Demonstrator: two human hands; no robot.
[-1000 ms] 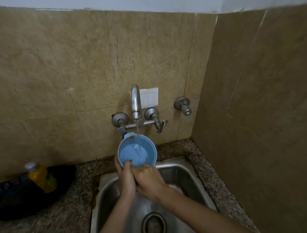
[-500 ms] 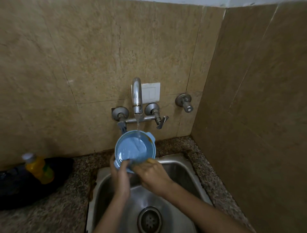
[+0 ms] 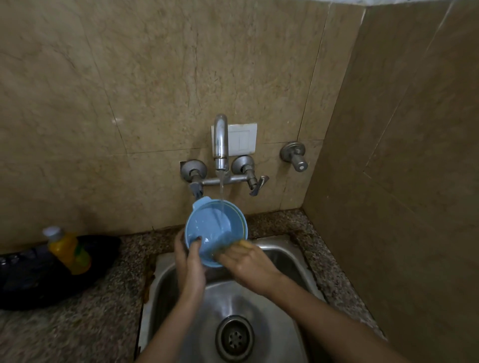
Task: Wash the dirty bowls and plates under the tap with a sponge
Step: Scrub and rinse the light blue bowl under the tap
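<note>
Tiled corner, steel sink [image 3: 285,255]: blue bowl [image 3: 211,230] tilted under running tap [image 3: 220,140]; left hand [image 3: 190,261] grip holding its rim; right hand [image 3: 248,264] grip closed on yellow sponge [image 3: 243,243].

— What stands behind the basin?
— Two walls of large beige, marble-veined tiles [image 3: 181,77] meet in a corner at right, the side wall [image 3: 414,181] in deeper shade. A white double switch plate [image 3: 242,138] sits on the back wall, with a lone metal valve knob [image 3: 295,155] to its right.

— And around it?
— A speckled granite counter [image 3: 77,324] runs along both walls. At left, a yellow bottle with a white cap [image 3: 67,248] stands against something black [image 3: 31,279], too blurred to identify. Light is dim and even; a pale strip [image 3: 388,2] shows above the tiles.
</note>
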